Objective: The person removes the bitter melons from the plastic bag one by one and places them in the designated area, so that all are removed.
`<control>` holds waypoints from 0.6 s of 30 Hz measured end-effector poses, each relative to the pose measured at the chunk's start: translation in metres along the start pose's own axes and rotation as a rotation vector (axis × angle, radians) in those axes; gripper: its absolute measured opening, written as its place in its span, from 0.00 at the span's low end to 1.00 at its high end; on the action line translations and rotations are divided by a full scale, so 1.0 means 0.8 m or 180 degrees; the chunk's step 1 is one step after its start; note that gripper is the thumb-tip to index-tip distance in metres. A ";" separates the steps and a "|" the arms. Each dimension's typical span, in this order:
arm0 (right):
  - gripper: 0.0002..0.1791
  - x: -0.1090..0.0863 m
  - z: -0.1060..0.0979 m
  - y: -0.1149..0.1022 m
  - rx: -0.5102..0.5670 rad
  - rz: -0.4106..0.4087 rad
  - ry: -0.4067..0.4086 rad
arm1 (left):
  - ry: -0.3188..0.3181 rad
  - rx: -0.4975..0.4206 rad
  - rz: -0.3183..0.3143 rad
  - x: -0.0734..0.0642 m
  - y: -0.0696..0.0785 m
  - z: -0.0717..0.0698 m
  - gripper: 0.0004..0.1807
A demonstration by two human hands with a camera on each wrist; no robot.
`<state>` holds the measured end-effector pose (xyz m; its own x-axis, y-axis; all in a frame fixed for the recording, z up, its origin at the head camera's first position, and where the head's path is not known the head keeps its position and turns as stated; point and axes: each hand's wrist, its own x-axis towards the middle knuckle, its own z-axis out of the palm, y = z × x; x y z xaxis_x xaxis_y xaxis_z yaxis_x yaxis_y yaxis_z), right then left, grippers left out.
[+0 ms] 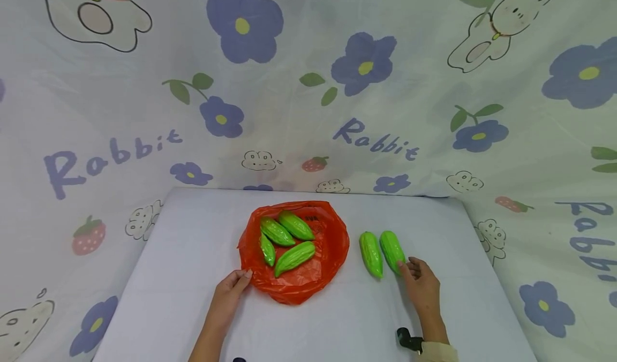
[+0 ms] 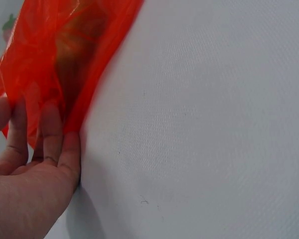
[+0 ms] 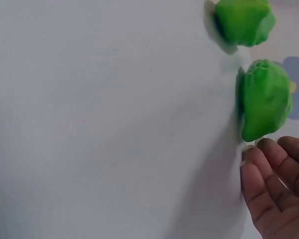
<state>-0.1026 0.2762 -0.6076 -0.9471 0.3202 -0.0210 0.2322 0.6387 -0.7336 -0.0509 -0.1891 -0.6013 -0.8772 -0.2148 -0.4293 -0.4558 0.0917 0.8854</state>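
A red plastic bag point(image 1: 332, 268) lies spread on the table with its mouth up and rim rolled out. Several bright green bitter melons point(image 1: 295, 258) are inside it. My left hand point(image 1: 230, 287) pinches the bag's near-left rim between thumb and fingers; in the left wrist view the fingers point(image 2: 52, 132) lie against the red film point(image 2: 35, 64). Right of the bag, two more bitter melons lie side by side, a left one point(image 1: 371, 255) and a right one point(image 1: 392, 249). Beside the right one's near end is my right hand point(image 1: 422, 287), fingers loosely bent, not closed round it.
The table point(image 1: 193, 233) has a white cover. Behind and around it hangs a pale cloth point(image 1: 289, 110) printed with rabbits, flowers and strawberries. A black wrist-camera mount point(image 1: 408, 340) sits at my right wrist.
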 end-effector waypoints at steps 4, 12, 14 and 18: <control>0.32 0.000 -0.010 -0.004 -0.0004 -0.0067 0.0130 | 0.0003 -0.0029 0.0002 0.000 0.000 0.000 0.22; 0.31 -0.001 -0.019 -0.013 0.0064 -0.0081 0.0170 | 0.0006 0.0053 -0.0006 -0.005 0.005 0.001 0.24; 0.32 -0.001 -0.019 -0.017 0.0118 -0.0083 0.0110 | 0.0019 0.0069 -0.0016 -0.007 0.007 0.001 0.24; 0.32 -0.001 -0.019 -0.028 0.0175 -0.0165 0.0050 | 0.0041 0.0090 -0.0018 -0.008 0.009 0.002 0.24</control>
<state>-0.1035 0.2722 -0.5813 -0.9539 0.2988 0.0284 0.1699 0.6156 -0.7695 -0.0489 -0.1856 -0.5924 -0.8727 -0.2279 -0.4317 -0.4649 0.1180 0.8775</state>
